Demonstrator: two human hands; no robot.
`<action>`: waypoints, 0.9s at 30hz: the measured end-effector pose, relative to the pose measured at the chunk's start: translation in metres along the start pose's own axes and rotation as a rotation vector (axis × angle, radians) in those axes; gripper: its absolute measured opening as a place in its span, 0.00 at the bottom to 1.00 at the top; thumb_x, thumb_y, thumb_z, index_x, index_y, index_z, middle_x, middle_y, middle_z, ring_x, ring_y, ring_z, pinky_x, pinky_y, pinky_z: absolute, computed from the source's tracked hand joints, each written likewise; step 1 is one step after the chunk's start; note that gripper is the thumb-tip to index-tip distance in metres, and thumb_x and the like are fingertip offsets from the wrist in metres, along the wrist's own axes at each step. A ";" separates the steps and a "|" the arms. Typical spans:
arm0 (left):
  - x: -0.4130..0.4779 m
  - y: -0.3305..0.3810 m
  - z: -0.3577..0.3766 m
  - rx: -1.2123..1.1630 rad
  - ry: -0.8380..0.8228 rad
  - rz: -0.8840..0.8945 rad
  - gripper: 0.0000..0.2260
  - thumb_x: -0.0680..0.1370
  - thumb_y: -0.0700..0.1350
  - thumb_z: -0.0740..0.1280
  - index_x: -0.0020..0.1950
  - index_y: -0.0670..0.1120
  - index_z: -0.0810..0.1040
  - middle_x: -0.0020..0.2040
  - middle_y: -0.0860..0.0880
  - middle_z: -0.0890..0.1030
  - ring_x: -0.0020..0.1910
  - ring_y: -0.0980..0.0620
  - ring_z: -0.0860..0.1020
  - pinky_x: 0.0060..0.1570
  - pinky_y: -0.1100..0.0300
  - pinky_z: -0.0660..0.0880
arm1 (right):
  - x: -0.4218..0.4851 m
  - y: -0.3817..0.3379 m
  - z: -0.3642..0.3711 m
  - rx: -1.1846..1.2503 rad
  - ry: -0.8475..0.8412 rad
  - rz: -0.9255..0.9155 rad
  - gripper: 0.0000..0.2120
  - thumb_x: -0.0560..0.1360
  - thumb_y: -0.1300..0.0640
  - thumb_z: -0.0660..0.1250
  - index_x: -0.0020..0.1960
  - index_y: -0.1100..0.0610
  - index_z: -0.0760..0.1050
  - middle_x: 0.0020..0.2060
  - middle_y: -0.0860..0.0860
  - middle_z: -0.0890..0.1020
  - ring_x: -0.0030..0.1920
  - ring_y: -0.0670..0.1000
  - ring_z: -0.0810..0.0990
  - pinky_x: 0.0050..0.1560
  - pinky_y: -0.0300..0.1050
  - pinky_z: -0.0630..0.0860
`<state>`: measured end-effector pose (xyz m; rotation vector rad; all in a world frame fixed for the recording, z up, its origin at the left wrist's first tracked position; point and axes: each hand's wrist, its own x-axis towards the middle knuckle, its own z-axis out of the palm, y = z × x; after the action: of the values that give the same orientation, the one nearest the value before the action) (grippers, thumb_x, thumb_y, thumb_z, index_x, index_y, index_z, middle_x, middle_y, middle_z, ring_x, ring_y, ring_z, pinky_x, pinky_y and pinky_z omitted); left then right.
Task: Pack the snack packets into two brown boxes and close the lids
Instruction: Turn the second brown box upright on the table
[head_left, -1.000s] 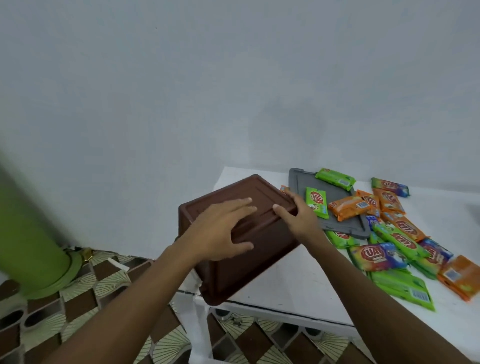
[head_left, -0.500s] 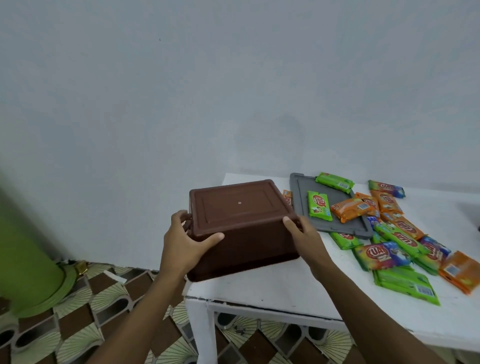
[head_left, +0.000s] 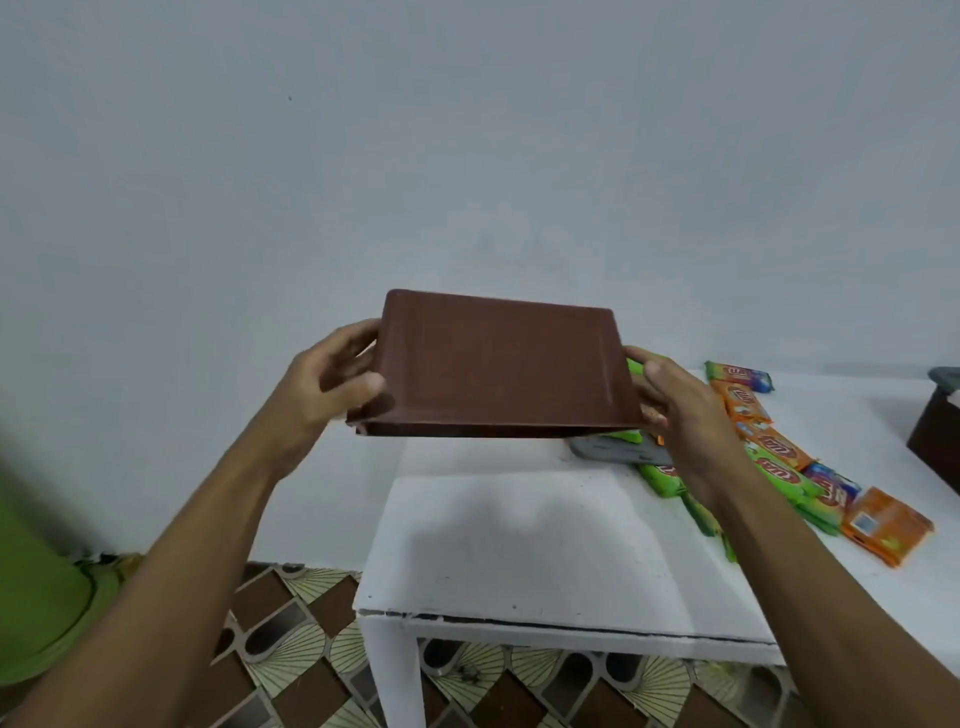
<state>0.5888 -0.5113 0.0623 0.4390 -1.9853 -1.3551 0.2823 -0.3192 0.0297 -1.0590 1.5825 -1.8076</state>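
Hands grip the brown box (head_left: 498, 364) from both sides and hold it in the air above the white desk (head_left: 519, 545), apart from its surface. The left hand (head_left: 332, 379) is curled round the left side of the box, with the thumb pressed on the flat face that is turned to the camera. The right hand (head_left: 680, 410) grasps the right side in the same manner. The box is tilted, so its broad flat face looks toward the camera; I cannot tell what is inside it.

Just behind the lower right corner of the box, a grey lid (head_left: 618, 451) lies flat on the desk. Snack packets (head_left: 779, 452), green, orange and some with blue ends, lie scattered on the desk beside and behind the right forearm. At the right edge of the view a second dark brown box (head_left: 935, 441) stands on the desk, only partly seen. The pale wall (head_left: 467, 156) is behind. The floor (head_left: 291, 649) has brown and cream patterned tiles, and a green object (head_left: 36, 597) stands on it at the left.
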 end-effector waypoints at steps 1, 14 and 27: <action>0.001 0.001 0.004 0.041 -0.047 0.020 0.38 0.66 0.61 0.74 0.73 0.56 0.67 0.67 0.56 0.76 0.66 0.54 0.75 0.52 0.58 0.77 | -0.003 -0.001 -0.005 0.004 -0.039 -0.028 0.18 0.78 0.48 0.63 0.67 0.49 0.75 0.60 0.53 0.82 0.62 0.53 0.79 0.61 0.50 0.73; 0.028 -0.006 0.051 0.451 0.551 0.011 0.20 0.79 0.65 0.55 0.58 0.52 0.74 0.47 0.52 0.83 0.47 0.56 0.80 0.47 0.61 0.73 | -0.016 0.004 -0.013 -0.533 0.183 -0.278 0.26 0.79 0.37 0.56 0.46 0.58 0.80 0.39 0.47 0.81 0.42 0.45 0.77 0.39 0.39 0.70; 0.042 -0.057 0.063 0.777 0.294 -0.153 0.27 0.80 0.63 0.54 0.71 0.45 0.65 0.62 0.43 0.76 0.57 0.44 0.76 0.53 0.53 0.71 | 0.019 0.018 -0.005 -0.816 0.273 0.039 0.27 0.80 0.37 0.53 0.34 0.57 0.67 0.31 0.50 0.74 0.32 0.47 0.69 0.32 0.45 0.61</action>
<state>0.5096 -0.5170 0.0113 1.0886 -2.1870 -0.4958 0.2653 -0.3352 0.0163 -1.1100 2.5978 -1.3121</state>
